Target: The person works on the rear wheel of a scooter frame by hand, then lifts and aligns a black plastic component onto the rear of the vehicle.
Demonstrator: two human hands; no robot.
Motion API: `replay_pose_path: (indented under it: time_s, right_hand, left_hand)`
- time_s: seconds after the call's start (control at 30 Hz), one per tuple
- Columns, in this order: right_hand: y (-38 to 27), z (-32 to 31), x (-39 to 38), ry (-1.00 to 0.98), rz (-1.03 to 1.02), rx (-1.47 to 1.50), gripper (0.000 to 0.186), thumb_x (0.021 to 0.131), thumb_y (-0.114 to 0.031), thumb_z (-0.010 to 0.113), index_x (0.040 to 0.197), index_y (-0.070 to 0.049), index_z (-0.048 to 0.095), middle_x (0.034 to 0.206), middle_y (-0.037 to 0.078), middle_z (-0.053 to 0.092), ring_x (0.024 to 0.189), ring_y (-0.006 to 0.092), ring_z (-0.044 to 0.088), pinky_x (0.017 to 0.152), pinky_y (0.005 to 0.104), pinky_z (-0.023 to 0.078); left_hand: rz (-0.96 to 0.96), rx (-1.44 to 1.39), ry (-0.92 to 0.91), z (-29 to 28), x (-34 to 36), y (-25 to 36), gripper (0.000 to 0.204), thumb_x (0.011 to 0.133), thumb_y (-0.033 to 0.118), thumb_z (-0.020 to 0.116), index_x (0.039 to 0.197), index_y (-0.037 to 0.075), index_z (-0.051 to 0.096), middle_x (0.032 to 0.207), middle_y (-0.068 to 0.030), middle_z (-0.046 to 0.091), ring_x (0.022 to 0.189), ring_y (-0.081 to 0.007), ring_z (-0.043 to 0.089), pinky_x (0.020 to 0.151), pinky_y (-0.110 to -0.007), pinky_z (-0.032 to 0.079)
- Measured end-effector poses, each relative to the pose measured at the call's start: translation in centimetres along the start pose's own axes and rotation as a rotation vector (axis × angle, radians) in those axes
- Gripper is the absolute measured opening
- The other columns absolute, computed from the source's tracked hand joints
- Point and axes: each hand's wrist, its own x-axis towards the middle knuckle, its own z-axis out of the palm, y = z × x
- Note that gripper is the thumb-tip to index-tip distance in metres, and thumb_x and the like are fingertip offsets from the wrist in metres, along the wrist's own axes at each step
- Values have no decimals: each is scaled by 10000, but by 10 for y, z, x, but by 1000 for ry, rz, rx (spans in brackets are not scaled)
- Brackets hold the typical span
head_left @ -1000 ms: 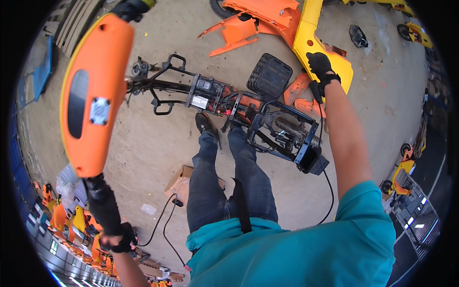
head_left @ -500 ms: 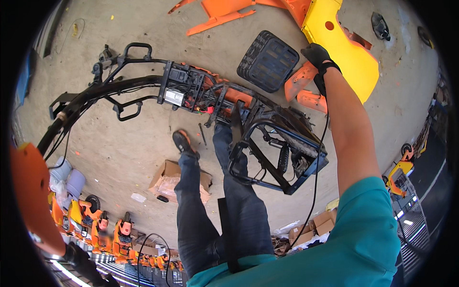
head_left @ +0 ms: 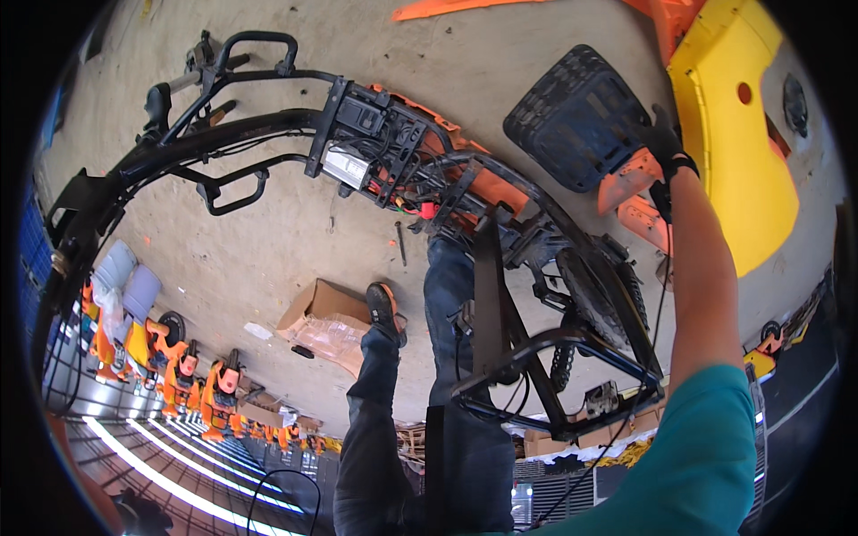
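Note:
My right hand (head_left: 663, 145), in a dark glove, reaches out at the upper right with its fingers apart. It is at the edge of a black slatted plastic crate-like piece (head_left: 576, 116); whether it touches it I cannot tell. A thin black cable runs down from a dark piece at that wrist. Close by lie small orange panels (head_left: 633, 179) and a large yellow body panel (head_left: 728, 152). Only a dim part of my left hand (head_left: 143, 514) shows at the lower left rim, its fingers unclear. Between my arms stretches a black vehicle frame (head_left: 286, 125) with exposed wiring.
An open cardboard box (head_left: 326, 313) is on the floor by my foot. A bolt-like rod (head_left: 400, 243) lies near the frame. Several orange vehicles (head_left: 223, 384) stand in a row at the lower left, beside pale buckets (head_left: 138, 290). Orange panels (head_left: 666, 27) lie at the far right.
My view has shifted, and the frame looks larger and nearer. My right hand has moved from the yellow panel's edge toward the black crate-like piece. The big orange part at left has left view.

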Motion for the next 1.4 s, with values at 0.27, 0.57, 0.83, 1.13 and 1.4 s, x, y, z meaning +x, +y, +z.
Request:
replay_pose_path:
  time_s: [0.27, 0.57, 0.83, 1.13, 1.4]
  right_hand:
    - [12, 52, -11, 574, -506, -2095, 615, 780, -257, 742, 1279, -1, 491, 1197, 189, 608, 1133, 296, 565, 979, 372, 431]
    - [70, 120, -34, 591, -487, -2462, 665, 679, -249, 782, 1261, -146, 476, 1055, 186, 668, 1010, 397, 625, 890, 458, 476]
    - [156, 244, -68, 118, -976, -2581, 786, 664, -184, 783, 1369, -133, 439, 1067, 218, 655, 999, 400, 613, 851, 462, 483]
    - [218, 355, -117, 381, -1053, -2429, 627, 728, -262, 778, 1277, -111, 514, 1062, 123, 659, 931, 290, 645, 802, 401, 496]
    - [258, 440, -212, 81, -1107, -2141, 506, 904, -408, 634, 1186, 8, 584, 971, 113, 641, 923, 196, 636, 824, 298, 482]
  left_hand:
    - [-174, 79, -6, -4, -5, -2, 201, 850, 263, 583, 876, 70, 533, 740, -61, 552, 683, -180, 530, 650, -382, 416]
    - [-305, 77, -41, -21, -5, -31, 220, 858, 301, 556, 832, 88, 510, 703, -48, 521, 660, -183, 509, 635, -392, 397]
    - [-305, 46, -91, -34, -8, -48, 246, 864, 335, 532, 793, 104, 491, 671, -37, 493, 639, -186, 490, 622, -402, 380]
    - [-298, 0, -165, -39, 0, -66, 283, 872, 373, 505, 749, 121, 468, 634, -25, 461, 616, -189, 468, 607, -412, 360]
    - [-432, 6, -257, -34, 7, -52, 270, 873, 366, 502, 759, 122, 472, 626, -20, 460, 605, -181, 463, 595, -404, 357]
